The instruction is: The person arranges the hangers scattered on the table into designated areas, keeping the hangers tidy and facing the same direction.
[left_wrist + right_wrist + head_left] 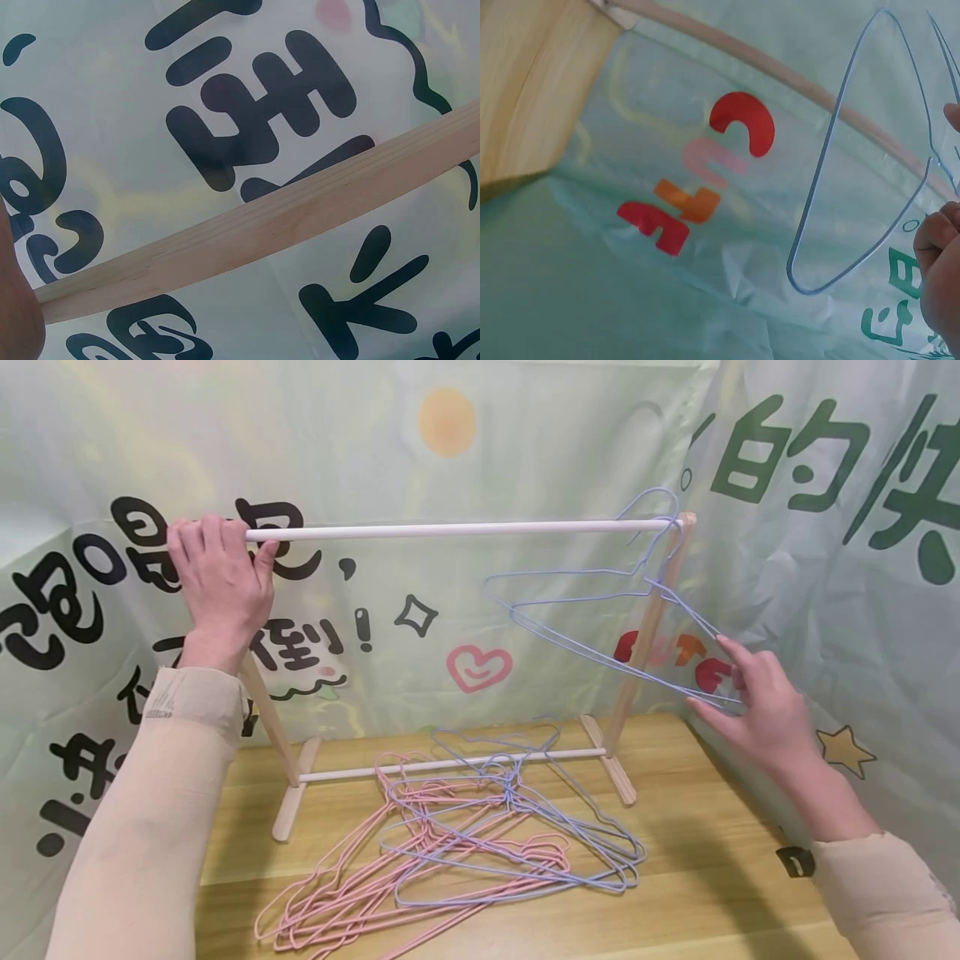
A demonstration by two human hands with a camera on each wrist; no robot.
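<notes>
Wood-grained bench (667, 918), loaded
A rack (450, 529) stands near the far edge; pink hangers (322, 902) spread toward the near left corner, blue hangers (510, 787) overlapping them toward the right edge.

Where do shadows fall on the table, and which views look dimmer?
Head view: soft shadows on the table, toward its right and left sides; left wrist view: dimmer, greyish cloth; right wrist view: also dim, green-tinted, yet a blue hanger shows clearly.

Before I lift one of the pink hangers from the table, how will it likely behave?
The pink hangers look light, being thin open frames, and probably fairly stiff, since their bent outlines hold shape. One may catch its neighbours, because blue hangers overlap them.
</notes>
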